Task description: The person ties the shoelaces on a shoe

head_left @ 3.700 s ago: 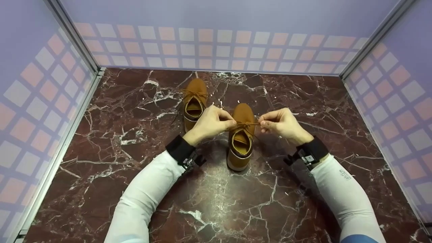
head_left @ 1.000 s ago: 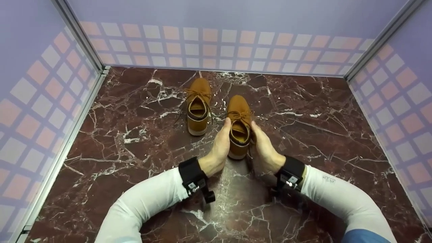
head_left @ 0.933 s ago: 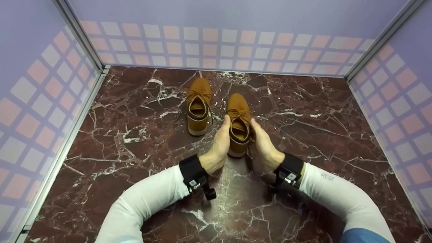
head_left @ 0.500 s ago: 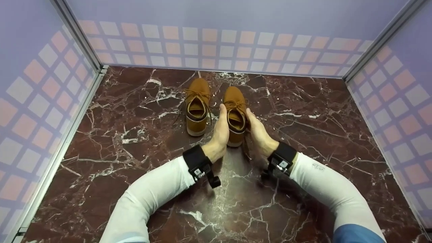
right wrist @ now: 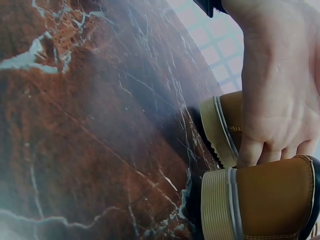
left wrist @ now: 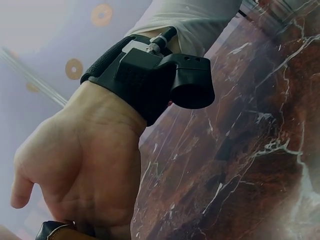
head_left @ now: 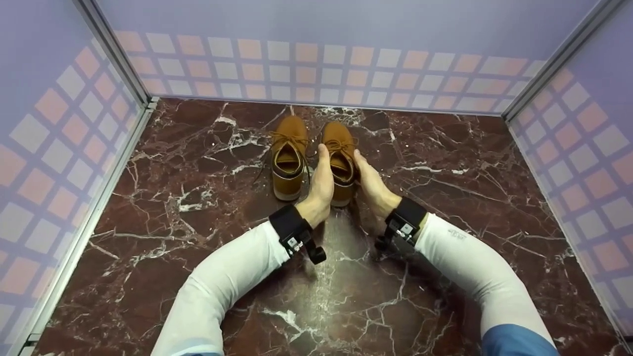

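Two tan lace-up shoes stand side by side, toes away from me: the left shoe point(head_left: 287, 187) and the right shoe point(head_left: 338, 131), its laces point(head_left: 341, 145) in a bow. My left hand point(head_left: 321, 185) lies along the right shoe's left side, in the narrow gap between the pair. Against the opposite side rests my right hand point(head_left: 374, 185), thumb extended forward. The right wrist view shows the left hand point(right wrist: 280, 85) with straight fingers behind the nearer shoe's heel point(right wrist: 270, 200). In the left wrist view, the right palm point(left wrist: 95, 160) faces the camera; its fingertips are hidden.
Dark red marbled flooring point(head_left: 198, 277) with white veins lies beneath everything. Purple panels with pink and white squares point(head_left: 306, 52) close off the back and both sides. Metal posts point(head_left: 554, 59) mark the corners. A loose lace end trails beside the left shoe.
Earlier, both hands pinched the right shoe's laces. They then moved flat to its sides, and the shoe has slid forward and left, close beside the other one, which stays in place.
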A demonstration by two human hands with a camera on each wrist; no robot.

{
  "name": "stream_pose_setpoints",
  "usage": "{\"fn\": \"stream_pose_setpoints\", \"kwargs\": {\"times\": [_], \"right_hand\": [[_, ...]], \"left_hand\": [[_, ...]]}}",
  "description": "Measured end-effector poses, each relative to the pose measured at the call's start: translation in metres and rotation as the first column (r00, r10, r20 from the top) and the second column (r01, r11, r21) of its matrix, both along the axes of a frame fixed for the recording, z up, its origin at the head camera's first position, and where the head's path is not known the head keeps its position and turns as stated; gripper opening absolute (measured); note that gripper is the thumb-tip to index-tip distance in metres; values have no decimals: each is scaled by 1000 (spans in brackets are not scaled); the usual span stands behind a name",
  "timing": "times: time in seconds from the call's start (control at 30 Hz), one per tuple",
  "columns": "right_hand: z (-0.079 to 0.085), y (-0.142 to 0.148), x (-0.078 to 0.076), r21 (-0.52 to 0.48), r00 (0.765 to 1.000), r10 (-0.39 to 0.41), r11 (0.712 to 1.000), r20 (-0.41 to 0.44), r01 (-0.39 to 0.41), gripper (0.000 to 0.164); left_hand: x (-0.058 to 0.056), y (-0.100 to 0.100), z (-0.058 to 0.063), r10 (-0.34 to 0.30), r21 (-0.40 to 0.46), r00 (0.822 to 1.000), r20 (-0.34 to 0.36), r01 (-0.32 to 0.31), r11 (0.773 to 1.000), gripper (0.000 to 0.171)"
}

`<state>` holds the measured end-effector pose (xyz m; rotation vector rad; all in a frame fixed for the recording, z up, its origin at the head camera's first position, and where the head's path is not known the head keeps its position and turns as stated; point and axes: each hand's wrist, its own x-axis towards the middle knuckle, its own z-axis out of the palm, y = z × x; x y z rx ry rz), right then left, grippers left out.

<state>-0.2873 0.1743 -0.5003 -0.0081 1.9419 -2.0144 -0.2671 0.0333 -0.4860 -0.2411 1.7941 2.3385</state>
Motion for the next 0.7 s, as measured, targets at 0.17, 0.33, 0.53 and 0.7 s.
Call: {"fn": "stream_pose_setpoints", "kwargs": {"times": [0.17, 0.33, 0.53, 0.7], "right_hand": [[0, 0, -3, 15, 1000, -3, 1000, 12, 3, 71], [1, -3, -6, -5, 999, 3, 1000, 38, -2, 71], [0, -1, -8, -82, 996, 14, 997, 86, -7, 66], [1, 11, -3, -35, 999, 35, 999, 19, -34, 72]], "left_hand": [[-2, 0, 0, -10, -17, 1000, -3, 10, 1000, 87], [-6, -3, -1, -28, -60, 1000, -10, 28, 998, 86], [-5, -7, 4, -62, -160, 998, 2, 61, 985, 88], [15, -20, 17, -183, -297, 981, -57, 158, 942, 96]]}}
